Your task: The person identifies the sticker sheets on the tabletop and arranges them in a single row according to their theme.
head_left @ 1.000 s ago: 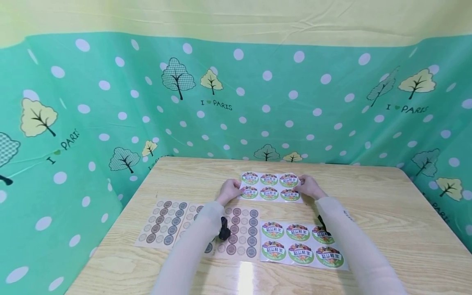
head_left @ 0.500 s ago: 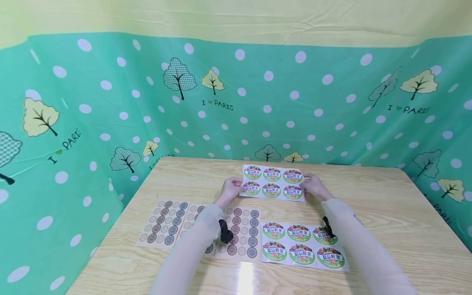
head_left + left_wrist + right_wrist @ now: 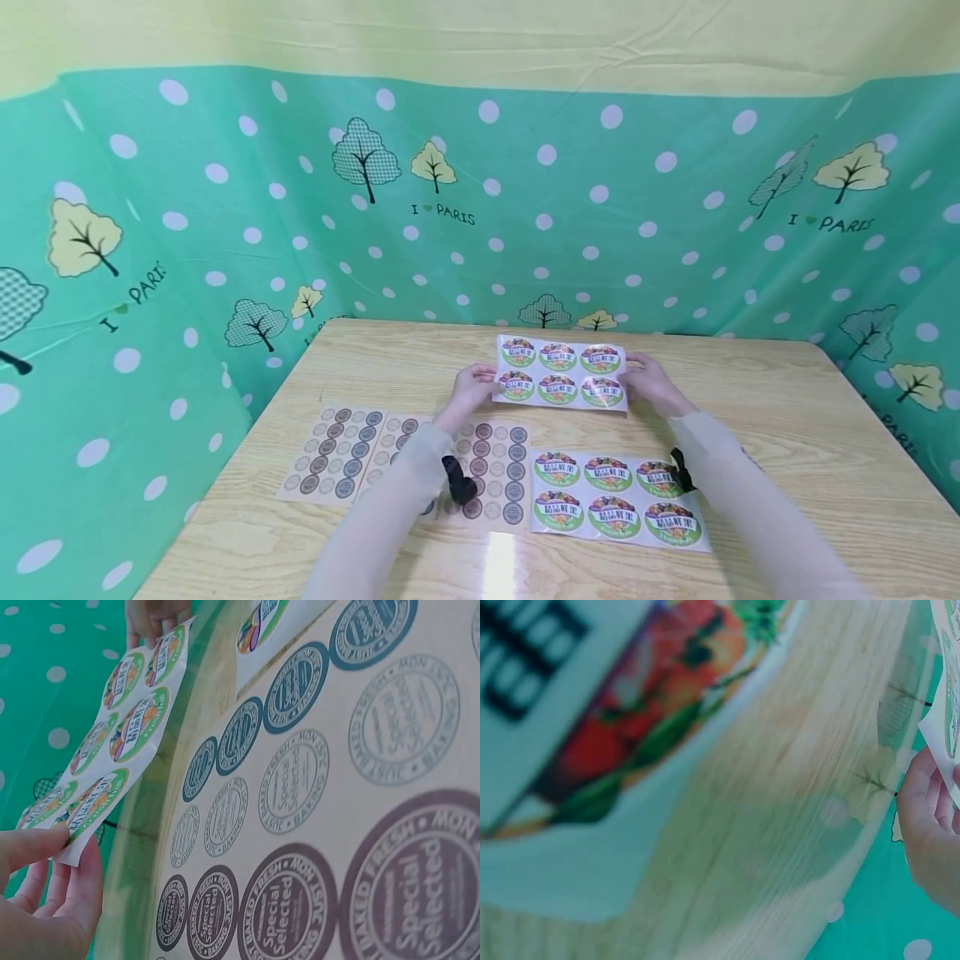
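Note:
A white sheet of round fruit stickers (image 3: 558,372) is held up near the back of the table, its printed face toward me. At its left edge my left hand (image 3: 468,392) pinches it; the left wrist view shows the thumb (image 3: 37,844) in front and the fingers behind. My right hand (image 3: 651,383) grips the opposite edge, with fingers (image 3: 921,776) behind the paper in the right wrist view. A matching fruit sticker sheet (image 3: 585,492) lies flat nearer to me, partly under the right forearm.
Several kraft sheets of round "Special Selected" stickers (image 3: 495,467) lie side by side at the left, partly hidden by my left sleeve (image 3: 390,500). The wooden table (image 3: 795,433) extends to the right. A green dotted curtain (image 3: 637,183) hangs behind and at both sides.
Both hands have lifted the held sheet and shifted it slightly right, and its face tilts more toward me. The sheets on the table stay where they were.

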Available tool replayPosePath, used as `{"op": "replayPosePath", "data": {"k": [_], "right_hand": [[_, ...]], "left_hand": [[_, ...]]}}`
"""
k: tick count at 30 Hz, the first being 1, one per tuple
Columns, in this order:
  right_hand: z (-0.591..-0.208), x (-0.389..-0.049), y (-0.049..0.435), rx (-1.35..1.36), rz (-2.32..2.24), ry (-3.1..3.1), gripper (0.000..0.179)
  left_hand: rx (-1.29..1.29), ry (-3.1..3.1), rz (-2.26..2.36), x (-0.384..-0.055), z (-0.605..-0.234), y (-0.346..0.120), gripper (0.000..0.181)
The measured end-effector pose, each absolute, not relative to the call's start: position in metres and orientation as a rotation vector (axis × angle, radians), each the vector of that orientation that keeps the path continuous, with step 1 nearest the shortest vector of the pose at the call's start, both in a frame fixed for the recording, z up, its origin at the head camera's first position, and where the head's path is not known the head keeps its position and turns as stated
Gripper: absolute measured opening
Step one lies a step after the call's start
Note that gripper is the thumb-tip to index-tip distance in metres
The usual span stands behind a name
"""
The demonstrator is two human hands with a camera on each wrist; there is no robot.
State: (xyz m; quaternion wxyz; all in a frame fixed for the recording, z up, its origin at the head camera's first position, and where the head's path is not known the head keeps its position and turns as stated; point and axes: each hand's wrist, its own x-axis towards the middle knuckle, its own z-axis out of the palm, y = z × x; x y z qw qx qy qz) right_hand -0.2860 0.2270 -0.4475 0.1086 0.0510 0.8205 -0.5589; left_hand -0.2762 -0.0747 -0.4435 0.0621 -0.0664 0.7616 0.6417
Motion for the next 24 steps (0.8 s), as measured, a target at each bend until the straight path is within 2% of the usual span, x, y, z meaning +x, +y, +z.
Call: {"op": "replayPosePath", "data": {"k": [9, 24], "right_hand": [[-0.443, -0.275, 0.234, 0.139, -1.707, 2.357, 0.059], [-0.444, -0.256, 0.251, 0.165, -1.795, 2.272, 0.058]], "left_hand": [[-0.225, 2.194, 2.037, -0.281, -0.462, -0.074, 0.034], [-0.293, 1.998, 2.144, -0.258, -0.448, -0.059, 0.039]]}}
